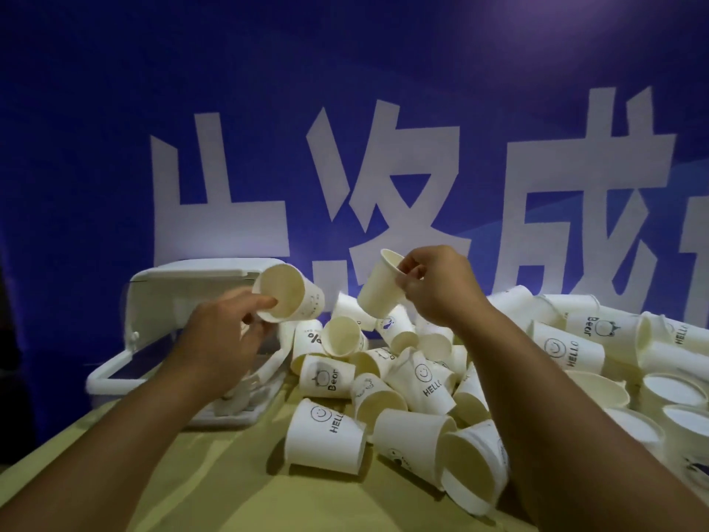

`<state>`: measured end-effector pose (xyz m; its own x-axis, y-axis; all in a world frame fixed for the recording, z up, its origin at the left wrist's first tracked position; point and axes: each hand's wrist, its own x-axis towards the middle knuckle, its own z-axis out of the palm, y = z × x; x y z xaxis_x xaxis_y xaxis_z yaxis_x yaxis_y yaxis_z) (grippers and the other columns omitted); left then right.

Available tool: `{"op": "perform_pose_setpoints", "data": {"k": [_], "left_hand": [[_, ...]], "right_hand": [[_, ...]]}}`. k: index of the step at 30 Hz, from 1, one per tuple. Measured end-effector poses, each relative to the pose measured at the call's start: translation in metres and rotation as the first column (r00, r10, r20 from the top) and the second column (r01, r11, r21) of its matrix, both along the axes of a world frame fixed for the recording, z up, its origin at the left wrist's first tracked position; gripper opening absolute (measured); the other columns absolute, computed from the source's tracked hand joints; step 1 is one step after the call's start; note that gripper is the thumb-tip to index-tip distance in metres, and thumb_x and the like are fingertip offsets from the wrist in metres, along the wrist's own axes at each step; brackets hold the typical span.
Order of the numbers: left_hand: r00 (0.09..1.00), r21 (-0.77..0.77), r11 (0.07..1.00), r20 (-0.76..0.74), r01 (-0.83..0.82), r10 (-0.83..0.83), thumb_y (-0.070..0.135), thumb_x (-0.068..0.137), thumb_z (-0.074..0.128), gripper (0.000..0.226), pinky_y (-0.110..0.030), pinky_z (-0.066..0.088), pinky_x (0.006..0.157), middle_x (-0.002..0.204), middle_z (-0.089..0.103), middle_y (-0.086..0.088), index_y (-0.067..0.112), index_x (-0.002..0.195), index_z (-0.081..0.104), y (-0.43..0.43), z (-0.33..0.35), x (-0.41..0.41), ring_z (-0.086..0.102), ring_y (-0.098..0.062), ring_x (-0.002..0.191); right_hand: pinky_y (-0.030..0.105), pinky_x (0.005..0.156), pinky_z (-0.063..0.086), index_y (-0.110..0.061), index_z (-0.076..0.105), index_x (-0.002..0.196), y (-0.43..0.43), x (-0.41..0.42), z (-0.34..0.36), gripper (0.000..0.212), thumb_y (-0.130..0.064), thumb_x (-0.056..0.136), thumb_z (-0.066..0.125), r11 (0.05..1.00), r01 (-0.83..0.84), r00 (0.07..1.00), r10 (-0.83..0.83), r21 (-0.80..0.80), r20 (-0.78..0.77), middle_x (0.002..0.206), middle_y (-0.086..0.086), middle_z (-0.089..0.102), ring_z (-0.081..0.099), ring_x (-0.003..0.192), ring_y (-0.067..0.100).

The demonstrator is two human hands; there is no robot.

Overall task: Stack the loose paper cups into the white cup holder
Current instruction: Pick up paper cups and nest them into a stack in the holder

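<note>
My left hand holds a white paper cup by its rim, mouth turned toward me, above the white cup holder. The holder's lid stands open behind it. My right hand pinches the rim of a second paper cup, tilted with its mouth up, in the air over the pile. Several loose paper cups printed with "HELLO" and "Bear" lie heaped on the table between and below my hands.
More cups lie on their sides at the right, some nested, some upside down. The table has a yellow-green top. A blue banner with large white characters hangs right behind the table.
</note>
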<state>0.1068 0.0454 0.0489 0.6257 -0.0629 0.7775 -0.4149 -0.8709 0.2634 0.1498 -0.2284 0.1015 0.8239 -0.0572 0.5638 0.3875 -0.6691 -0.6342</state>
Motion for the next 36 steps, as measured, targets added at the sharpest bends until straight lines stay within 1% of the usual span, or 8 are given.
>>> {"op": "perform_pose_setpoints", "data": {"k": [5,7,10,15,22,28,33,36], "left_hand": [[0.977,-0.108,0.994,0.206,-0.025,0.047,0.013,0.097,0.059,0.019,-0.034,0.049,0.074,0.109,0.069,-0.008,0.009,0.111,0.071,0.035,-0.017,-0.004,0.061,-0.025,0.092],[0.968,-0.126,0.99,0.234,-0.063,0.092,0.028,0.098,0.046,0.034,-0.036,0.046,0.071,0.104,0.067,-0.009,0.006,0.109,0.069,0.045,-0.018,-0.003,0.059,-0.026,0.089],[0.953,-0.168,0.978,0.256,-0.121,0.161,0.031,0.1,0.038,0.04,-0.035,0.04,0.069,0.101,0.063,-0.009,0.003,0.106,0.066,0.059,-0.018,-0.002,0.051,-0.022,0.088],[0.953,-0.188,0.958,0.175,-0.216,0.249,0.02,0.104,0.045,0.019,-0.039,0.045,0.068,0.101,0.057,-0.001,0.011,0.104,0.062,0.074,-0.024,0.006,0.049,-0.02,0.09],[0.909,0.029,0.909,0.059,-0.415,0.413,0.029,0.103,0.035,0.014,-0.034,0.037,0.071,0.093,0.051,0.007,0.028,0.094,0.045,0.08,-0.028,0.011,0.044,-0.016,0.085],[0.903,0.111,0.903,-0.068,-0.415,0.423,0.035,0.105,0.035,0.006,-0.033,0.045,0.079,0.105,0.051,0.009,0.033,0.101,0.04,0.079,-0.033,0.017,0.047,-0.012,0.093],[0.908,0.021,0.947,-0.277,-0.319,0.313,0.062,0.095,0.046,0.031,-0.033,0.053,0.081,0.108,0.055,0.015,0.036,0.111,0.046,0.074,-0.041,0.02,0.057,-0.008,0.097],[0.904,-0.065,0.942,-0.31,-0.329,0.294,0.062,0.089,0.06,0.041,-0.033,0.057,0.076,0.111,0.061,0.011,0.036,0.112,0.038,0.073,-0.043,0.02,0.062,-0.01,0.095]], "right_hand": [[0.025,0.072,0.052,-0.019,0.07,0.11,0.031,-0.009,-0.004,0.018,-0.021,0.092,0.07,0.993,-0.104,0.992,0.099,0.058,0.083,0.104,0.0,0.068,0.063,0.09,0.017],[0.03,0.08,0.054,-0.018,0.07,0.112,0.048,-0.01,-0.003,0.02,-0.021,0.092,0.069,0.988,-0.131,0.988,0.123,0.078,0.099,0.103,-0.002,0.068,0.064,0.091,0.016],[0.023,0.074,0.049,-0.019,0.07,0.114,0.077,-0.01,0.0,0.021,-0.022,0.093,0.069,0.98,-0.178,0.979,0.168,0.086,0.111,0.102,-0.003,0.066,0.063,0.091,0.015],[0.019,0.065,0.046,-0.021,0.07,0.111,0.122,-0.009,0.003,0.019,-0.023,0.093,0.069,0.959,-0.251,0.965,0.237,0.131,0.109,0.101,-0.004,0.066,0.062,0.086,0.013],[0.031,0.086,0.054,-0.021,0.07,0.118,0.149,-0.009,-0.014,0.024,-0.018,0.094,0.067,0.957,-0.253,0.966,0.24,0.144,0.099,0.114,0.001,0.067,0.061,0.095,0.017],[0.028,0.085,0.049,-0.021,0.071,0.116,0.158,-0.006,-0.021,0.021,-0.023,0.096,0.063,0.978,-0.206,0.953,0.193,0.033,0.233,0.113,0.0,0.064,0.058,0.098,0.015],[0.02,0.082,0.037,-0.02,0.071,0.117,0.164,-0.005,-0.027,0.022,-0.019,0.097,0.062,0.972,-0.219,0.949,0.234,-0.089,0.212,0.119,0.001,0.062,0.047,0.095,0.009],[0.018,0.085,0.033,-0.02,0.069,0.117,0.166,-0.006,-0.03,0.023,-0.013,0.096,0.064,0.961,-0.215,0.955,0.244,-0.174,0.168,0.13,0.002,0.052,0.048,0.101,0.011]]}}
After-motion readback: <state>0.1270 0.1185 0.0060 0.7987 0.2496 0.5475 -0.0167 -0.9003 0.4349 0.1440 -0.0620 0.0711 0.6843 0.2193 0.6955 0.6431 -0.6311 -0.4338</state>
